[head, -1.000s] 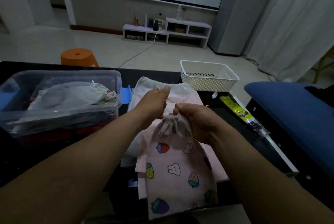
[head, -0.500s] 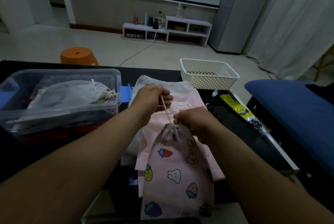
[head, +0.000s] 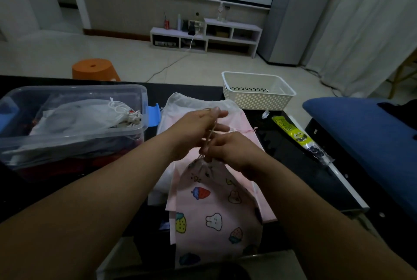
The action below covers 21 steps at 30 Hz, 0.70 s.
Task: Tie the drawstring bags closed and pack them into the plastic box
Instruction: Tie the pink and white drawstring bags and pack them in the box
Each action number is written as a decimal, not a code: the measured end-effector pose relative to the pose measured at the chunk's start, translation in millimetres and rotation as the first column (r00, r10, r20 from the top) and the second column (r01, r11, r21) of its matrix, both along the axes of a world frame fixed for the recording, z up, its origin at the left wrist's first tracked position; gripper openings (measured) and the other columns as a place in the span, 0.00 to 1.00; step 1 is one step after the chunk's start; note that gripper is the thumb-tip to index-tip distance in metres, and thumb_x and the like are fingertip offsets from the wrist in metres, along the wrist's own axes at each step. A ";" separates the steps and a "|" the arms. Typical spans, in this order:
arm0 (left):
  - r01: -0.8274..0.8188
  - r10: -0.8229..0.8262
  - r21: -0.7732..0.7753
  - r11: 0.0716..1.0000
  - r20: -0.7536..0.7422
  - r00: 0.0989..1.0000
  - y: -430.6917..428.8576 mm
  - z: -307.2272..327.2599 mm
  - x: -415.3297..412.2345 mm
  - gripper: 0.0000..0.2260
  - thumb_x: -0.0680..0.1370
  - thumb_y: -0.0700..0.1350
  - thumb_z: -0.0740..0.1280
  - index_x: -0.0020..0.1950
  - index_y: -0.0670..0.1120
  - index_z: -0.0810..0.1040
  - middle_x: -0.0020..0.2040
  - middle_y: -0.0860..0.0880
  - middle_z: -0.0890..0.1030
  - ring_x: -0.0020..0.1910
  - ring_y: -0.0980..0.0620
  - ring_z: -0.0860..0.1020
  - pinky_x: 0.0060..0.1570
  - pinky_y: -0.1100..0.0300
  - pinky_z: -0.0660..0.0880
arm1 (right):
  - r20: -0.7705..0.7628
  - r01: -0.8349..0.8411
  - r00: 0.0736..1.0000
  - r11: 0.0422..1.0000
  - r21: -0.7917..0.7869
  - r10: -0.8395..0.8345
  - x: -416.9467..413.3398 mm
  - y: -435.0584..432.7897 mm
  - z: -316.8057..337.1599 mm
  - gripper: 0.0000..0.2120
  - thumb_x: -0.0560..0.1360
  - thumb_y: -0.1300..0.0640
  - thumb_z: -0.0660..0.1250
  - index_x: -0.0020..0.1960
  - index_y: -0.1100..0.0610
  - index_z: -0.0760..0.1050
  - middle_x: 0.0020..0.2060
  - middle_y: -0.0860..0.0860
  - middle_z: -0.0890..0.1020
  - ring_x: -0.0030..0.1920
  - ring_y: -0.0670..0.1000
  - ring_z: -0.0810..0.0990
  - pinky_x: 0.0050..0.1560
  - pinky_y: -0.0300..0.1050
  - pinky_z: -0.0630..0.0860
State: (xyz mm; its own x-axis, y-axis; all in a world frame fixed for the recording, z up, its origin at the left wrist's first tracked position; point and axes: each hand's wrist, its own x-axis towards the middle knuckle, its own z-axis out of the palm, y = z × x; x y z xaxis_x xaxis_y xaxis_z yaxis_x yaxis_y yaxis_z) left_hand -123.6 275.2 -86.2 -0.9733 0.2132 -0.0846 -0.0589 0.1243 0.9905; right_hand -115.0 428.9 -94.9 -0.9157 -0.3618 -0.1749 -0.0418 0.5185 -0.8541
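Note:
A pink drawstring bag (head: 214, 207) printed with strawberries and bunnies hangs over the front edge of the black table, its neck gathered tight. My right hand (head: 234, 151) pinches that gathered neck. Just above it, my left hand (head: 196, 126) has its fingers stretched out to the right, with the thin drawstring (head: 212, 135) caught between thumb and fingers. The clear plastic box (head: 140, 126) stands at the left and holds a tied white bag (head: 90, 115) on top of darker things. More flat bags, white (head: 194, 103) and pink (head: 246, 128), lie stacked under my hands.
A white perforated basket (head: 257, 97) stands at the table's far right. A yellow-green packet (head: 291, 133) lies along the right edge, beside a blue cushion (head: 361, 126). An orange stool (head: 94, 69) is on the floor beyond the table.
My left hand has gone from a fist round the drawstring to stretched fingers and has drawn closer to my right hand. The printed bag's neck stays gathered in my right hand.

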 end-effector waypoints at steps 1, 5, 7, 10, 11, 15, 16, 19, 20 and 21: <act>0.018 -0.018 -0.106 0.994 0.003 1.000 0.6 1.0 2.8 0.19 0.87 0.58 0.55 0.70 0.53 0.77 0.58 0.45 0.83 0.56 0.44 0.83 0.51 0.52 0.81 | 0.004 0.017 1.000 1.000 -0.002 -0.017 -1.7 1.7 -0.1 0.06 0.75 0.63 0.72 0.41 0.59 0.87 0.46 0.50 0.88 0.42 0.46 0.83 0.46 0.44 0.74; 0.081 -0.118 -0.420 0.904 -0.063 0.991 1.4 -4.1 12.8 0.12 0.86 0.46 0.57 0.60 0.42 0.77 0.53 0.40 0.80 0.52 0.36 0.80 0.55 0.40 0.80 | 0.051 0.079 0.996 0.997 -0.024 -0.078 -6.7 11.7 2.9 0.07 0.75 0.66 0.70 0.41 0.61 0.85 0.37 0.55 0.85 0.35 0.47 0.77 0.37 0.40 0.73; 0.076 -0.106 -0.453 0.888 -0.040 0.994 -1.2 -6.7 15.3 0.10 0.83 0.44 0.59 0.56 0.45 0.78 0.50 0.44 0.80 0.47 0.42 0.79 0.50 0.43 0.78 | 0.088 0.090 0.993 0.993 -0.081 -0.083 -7.7 14.2 3.6 0.06 0.77 0.65 0.70 0.45 0.63 0.85 0.37 0.56 0.84 0.35 0.48 0.77 0.36 0.38 0.73; 0.067 -0.100 -0.511 0.857 -0.038 0.994 -6.3 -6.7 18.1 0.09 0.83 0.46 0.60 0.56 0.49 0.80 0.48 0.49 0.80 0.42 0.52 0.76 0.41 0.55 0.73 | 0.136 0.102 0.987 0.986 -0.130 -0.084 -7.9 15.8 2.2 0.06 0.79 0.63 0.70 0.48 0.65 0.84 0.40 0.58 0.84 0.40 0.52 0.78 0.44 0.46 0.75; 0.070 -0.112 -0.535 0.842 -0.047 0.993 -8.4 -7.4 18.7 0.09 0.84 0.47 0.61 0.57 0.50 0.80 0.48 0.51 0.80 0.43 0.53 0.76 0.41 0.56 0.73 | 0.145 0.103 0.986 0.985 -0.136 -0.083 -8.1 16.1 1.4 0.06 0.79 0.63 0.70 0.48 0.65 0.84 0.40 0.58 0.84 0.42 0.53 0.78 0.47 0.48 0.75; 0.037 -0.141 -0.630 0.776 -0.117 0.983 -13.5 -8.6 18.1 0.08 0.85 0.50 0.63 0.52 0.51 0.79 0.46 0.52 0.80 0.44 0.53 0.77 0.41 0.57 0.71 | 0.154 0.112 0.984 0.981 -0.155 -0.088 -6.6 17.3 1.8 0.03 0.78 0.64 0.70 0.48 0.63 0.83 0.40 0.57 0.85 0.41 0.52 0.80 0.48 0.49 0.76; 0.017 -0.138 -0.645 0.764 -0.137 0.981 -13.3 -9.1 17.2 0.08 0.85 0.50 0.63 0.51 0.50 0.79 0.45 0.52 0.79 0.43 0.53 0.76 0.40 0.58 0.69 | 0.157 0.119 0.983 0.979 -0.165 -0.093 -6.5 17.4 2.3 0.02 0.78 0.65 0.70 0.48 0.62 0.82 0.39 0.57 0.85 0.41 0.52 0.81 0.48 0.49 0.77; 0.005 -0.123 -0.651 0.759 -0.136 0.983 -13.5 -7.6 15.4 0.09 0.85 0.50 0.63 0.51 0.49 0.81 0.46 0.50 0.80 0.44 0.51 0.77 0.40 0.58 0.70 | 0.141 0.138 0.983 0.980 -0.142 -0.118 -6.9 17.1 2.7 0.02 0.78 0.66 0.71 0.48 0.63 0.82 0.42 0.60 0.87 0.43 0.54 0.82 0.48 0.50 0.76; 0.019 -0.126 -0.657 0.754 -0.116 0.985 -13.8 -6.8 15.0 0.09 0.85 0.50 0.63 0.51 0.49 0.81 0.47 0.50 0.81 0.45 0.51 0.78 0.41 0.57 0.71 | 0.134 0.142 0.983 0.982 -0.126 -0.124 -7.0 17.2 2.6 0.02 0.77 0.65 0.71 0.48 0.63 0.82 0.43 0.61 0.87 0.43 0.54 0.82 0.48 0.51 0.76; 0.036 -0.129 -0.664 0.747 -0.092 0.987 -14.6 -6.5 14.0 0.09 0.85 0.50 0.63 0.52 0.49 0.81 0.48 0.50 0.81 0.46 0.50 0.78 0.42 0.57 0.73 | 0.130 0.145 0.983 0.983 -0.113 -0.130 -7.2 17.4 2.2 0.02 0.77 0.65 0.71 0.48 0.63 0.83 0.45 0.62 0.87 0.43 0.55 0.81 0.47 0.51 0.75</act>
